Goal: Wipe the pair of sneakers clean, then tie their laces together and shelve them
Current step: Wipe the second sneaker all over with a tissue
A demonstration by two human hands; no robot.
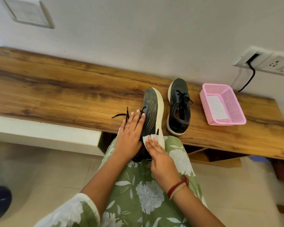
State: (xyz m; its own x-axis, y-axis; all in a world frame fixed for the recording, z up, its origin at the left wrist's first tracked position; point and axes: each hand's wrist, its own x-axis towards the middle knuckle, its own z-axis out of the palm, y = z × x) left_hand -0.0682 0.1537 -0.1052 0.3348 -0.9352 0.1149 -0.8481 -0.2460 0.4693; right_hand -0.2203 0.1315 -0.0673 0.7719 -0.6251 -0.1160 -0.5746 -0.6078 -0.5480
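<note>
A dark grey sneaker with a white sole [152, 110] lies tilted on its side at the front edge of the wooden bench, its heel over my lap. My left hand [131, 133] lies flat on its upper with straight fingers, near the loose black laces [121, 114]. My right hand [161, 158] presses a white wipe [152, 138] against the heel end of the white sole. The second sneaker [179, 107] stands upright just to the right, its laces tied.
The wooden bench top [64, 89] runs along a white wall. A pink mesh basket [233, 118] holding a white wipe sits right of the shoes. A wall socket with a black cable [251, 74] is behind it. Open shelf space shows under the bench.
</note>
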